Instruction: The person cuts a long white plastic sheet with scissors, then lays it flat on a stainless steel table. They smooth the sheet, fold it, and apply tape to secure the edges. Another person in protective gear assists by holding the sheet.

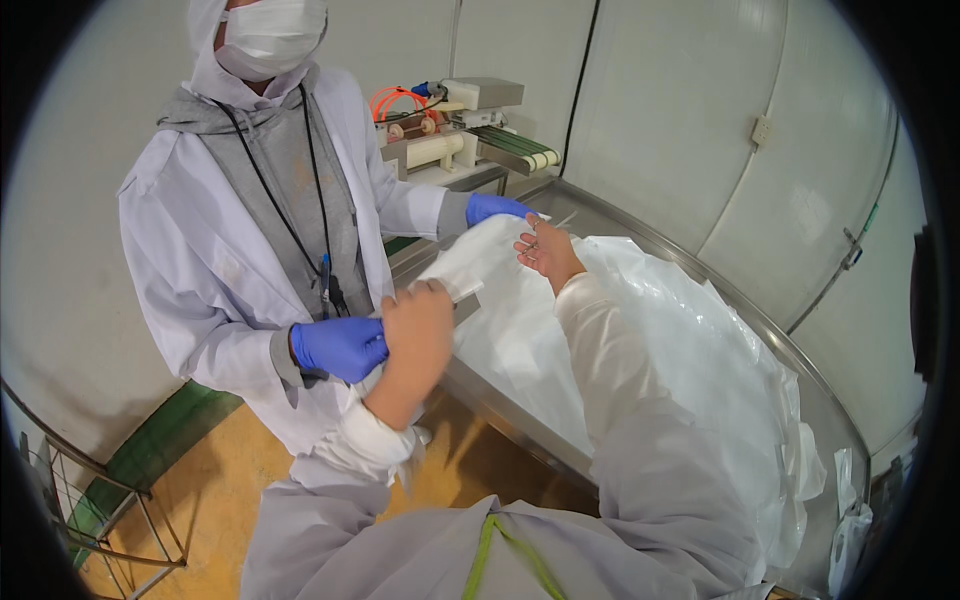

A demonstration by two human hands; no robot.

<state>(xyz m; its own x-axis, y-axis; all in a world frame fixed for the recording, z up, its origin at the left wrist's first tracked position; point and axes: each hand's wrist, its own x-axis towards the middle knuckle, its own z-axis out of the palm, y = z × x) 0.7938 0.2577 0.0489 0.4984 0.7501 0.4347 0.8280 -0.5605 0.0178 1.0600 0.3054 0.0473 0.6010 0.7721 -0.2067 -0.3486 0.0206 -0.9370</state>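
A white plastic bag (462, 262) stretches between a co-worker's blue-gloved hands (342, 348) and mine. My left hand (418, 325) is closed at its near end, beside the co-worker's nearer glove; the fingers are slightly blurred. Close to the farther blue glove (497, 208), my right hand (548, 252) is turned partly palm up with its fingers curled. Thin metal loops show at those fingers, and they look like the handles of small scissors (533, 226). Part of that tool is hidden by the fingers and the plastic.
A steel table (735, 318) holds a wide spread of white plastic bags (690, 370) under and beyond my right arm. Behind it stands a machine with a green-belted conveyor (512, 143). The co-worker (290, 170) stands at the left. A wire rack (120, 520) is at lower left.
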